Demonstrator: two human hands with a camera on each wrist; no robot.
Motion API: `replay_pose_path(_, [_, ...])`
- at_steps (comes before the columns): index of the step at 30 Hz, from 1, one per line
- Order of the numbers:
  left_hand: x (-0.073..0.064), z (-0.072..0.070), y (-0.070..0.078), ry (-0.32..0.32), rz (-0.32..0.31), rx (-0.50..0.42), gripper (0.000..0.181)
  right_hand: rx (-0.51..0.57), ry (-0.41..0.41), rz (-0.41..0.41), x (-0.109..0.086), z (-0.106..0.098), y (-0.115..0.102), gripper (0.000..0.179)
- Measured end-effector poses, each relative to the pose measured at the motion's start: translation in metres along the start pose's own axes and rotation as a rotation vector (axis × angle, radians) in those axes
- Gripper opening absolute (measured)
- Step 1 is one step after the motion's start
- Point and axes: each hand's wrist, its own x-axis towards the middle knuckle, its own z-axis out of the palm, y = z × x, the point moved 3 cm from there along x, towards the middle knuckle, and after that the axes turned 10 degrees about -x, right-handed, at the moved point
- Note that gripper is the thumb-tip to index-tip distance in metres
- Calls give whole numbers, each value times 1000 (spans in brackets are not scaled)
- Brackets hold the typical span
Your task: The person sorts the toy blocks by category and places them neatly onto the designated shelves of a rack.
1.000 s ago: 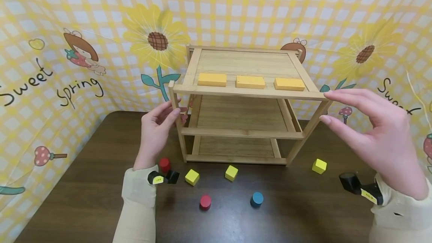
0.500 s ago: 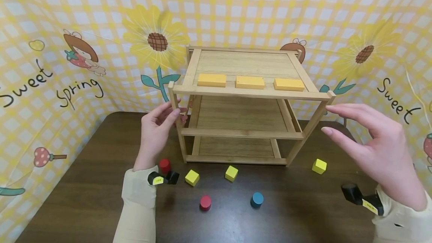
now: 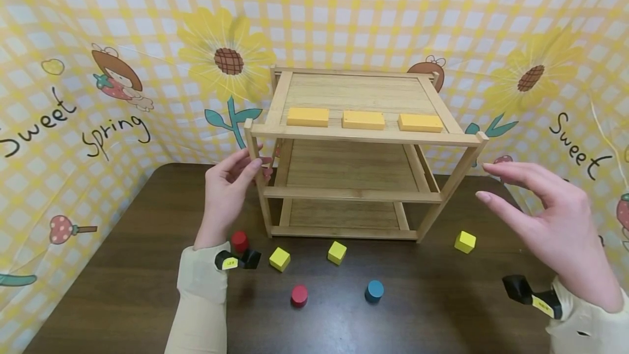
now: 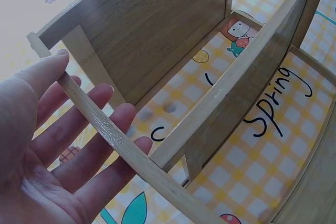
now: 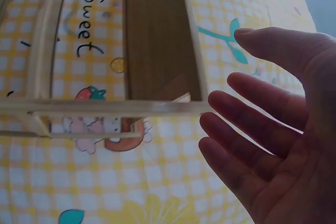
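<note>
A three-tier wooden shelf rack [image 3: 354, 196] stands on the dark table. My left hand [image 3: 228, 179] holds its left front post, thumb on the near side and fingers behind; the left wrist view shows that thumb touching the post [image 4: 113, 137]. To the right of the rack, my right hand [image 3: 550, 206] is raised in the air with thumb and fingers spread apart and nothing between them. The right wrist view has its fingertips [image 5: 212, 121] close to the post's end but apart from it. Three flat yellow-orange blocks [image 3: 363, 120] lie in a row along the top shelf's front.
In front of the rack on the table [image 3: 147, 266] lie yellow cubes [image 3: 337, 253], a red cylinder [image 3: 299, 295] and a blue cylinder [image 3: 374, 291]. Another red cylinder [image 3: 239, 241] sits beside my left wrist. One yellow cube [image 3: 464, 242] is right of the rack. Checked cloth [image 3: 162, 26] hangs behind.
My right hand has moved down and slightly right, away from the rack's top right corner. My left hand, the rack and the blocks have stayed in place.
</note>
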Motion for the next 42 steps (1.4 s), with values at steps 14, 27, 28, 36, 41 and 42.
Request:
replay_pose_path(14, [0, -1, 0, 12, -11, 13, 32, -10, -148, 211, -12, 12, 40, 40])
replay_pose_path(27, [0, 0, 1, 12, -17, 5, 31, -67, -334, 371, -31, 35, 75, 41])
replay_pose_path(28, [0, 0, 0, 10, -16, -5, 31, -63, -335, 370, -32, 36, 76, 41])
replay_pose_path(36, [1, 1, 0, 2, -11, -13, 30, -58, -368, 375, -40, 46, 94, 40])
replay_pose_path(41, [0, 0, 0, 13, -13, 1, 30, -47, -419, 366, -47, 57, 104, 42])
replay_pose_path(42, [0, 1, 0, 12, -12, -1, 30, -49, -428, 366, -49, 58, 105, 43])
